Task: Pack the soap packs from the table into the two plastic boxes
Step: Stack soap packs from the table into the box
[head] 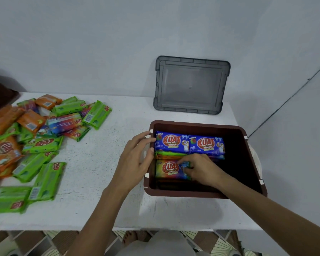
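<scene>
While the brown box (196, 124) is steadied by the left hand (135, 159), fingers (146, 136) loosely spread, the rainbow soap pack (167, 169) pinched inside it by the right hand (199, 169) should be pressed flat.

My right hand (198, 169) covers the right end of the rainbow soap pack (168, 169) in the brown box (201, 124). Beneath the blue packs (171, 143) only edges of lower packs show. The box's right half is lost in shadow. The soap pile (35, 141) blurs and runs off the left edge, as does a dark brown thing (0, 95).
</scene>
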Demonstrator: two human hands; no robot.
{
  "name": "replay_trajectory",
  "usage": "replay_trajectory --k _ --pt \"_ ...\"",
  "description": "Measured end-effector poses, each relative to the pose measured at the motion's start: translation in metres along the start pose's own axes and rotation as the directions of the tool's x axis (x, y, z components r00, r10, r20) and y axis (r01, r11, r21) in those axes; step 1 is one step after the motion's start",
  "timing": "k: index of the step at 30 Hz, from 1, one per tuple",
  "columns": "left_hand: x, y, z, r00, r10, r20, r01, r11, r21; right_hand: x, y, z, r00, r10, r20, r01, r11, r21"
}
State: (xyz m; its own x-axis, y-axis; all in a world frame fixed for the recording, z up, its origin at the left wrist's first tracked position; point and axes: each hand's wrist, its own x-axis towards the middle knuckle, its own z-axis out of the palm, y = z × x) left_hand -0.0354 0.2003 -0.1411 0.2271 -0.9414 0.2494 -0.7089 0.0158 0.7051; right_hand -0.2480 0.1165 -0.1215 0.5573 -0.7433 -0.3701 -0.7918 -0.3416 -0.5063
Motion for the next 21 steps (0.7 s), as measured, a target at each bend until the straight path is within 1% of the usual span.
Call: replay_trajectory --k 3,7,9,13,15,19,21 --pt "0.000 -0.001 0.001 1.000 0.001 -0.001 -0.001 1.000 -0.007 -0.001 -0.002 -0.001 0.999 -0.033 -0.003 0.033 0.998 -0.062" --pt "-0.001 -0.003 0.002 1.000 0.023 -0.008 -0.023 1.000 0.003 -0.005 -0.006 -0.009 0.997 -0.040 0.064 0.051 0.983 -0.179" --pt "-0.001 -0.003 0.000 1.000 0.030 0.006 -0.030 1.000 -0.007 -0.006 -0.012 -0.019 0.996 -0.073 0.049 0.082 0.972 -0.220" --pt "0.001 -0.006 -0.014 0.996 0.065 0.067 -0.060 0.995 -0.076 -0.001 -0.040 -0.042 0.985 -0.174 -0.009 0.171 0.973 -0.154" --pt "0.003 -0.011 -0.026 0.996 0.065 0.068 -0.060 0.996 -0.069 0.005 -0.056 -0.052 0.973 -0.222 -0.068 0.214 0.971 -0.109" --pt "0.010 -0.042 -0.064 1.000 0.012 -0.015 -0.012 1.000 -0.016 0.033 -0.103 -0.056 0.923 -0.302 -0.240 0.319 0.947 0.036" --pt "0.016 -0.069 -0.086 0.998 -0.031 -0.056 0.033 0.999 0.041 0.058 -0.130 -0.048 0.900 -0.339 -0.276 0.364 0.931 0.043"
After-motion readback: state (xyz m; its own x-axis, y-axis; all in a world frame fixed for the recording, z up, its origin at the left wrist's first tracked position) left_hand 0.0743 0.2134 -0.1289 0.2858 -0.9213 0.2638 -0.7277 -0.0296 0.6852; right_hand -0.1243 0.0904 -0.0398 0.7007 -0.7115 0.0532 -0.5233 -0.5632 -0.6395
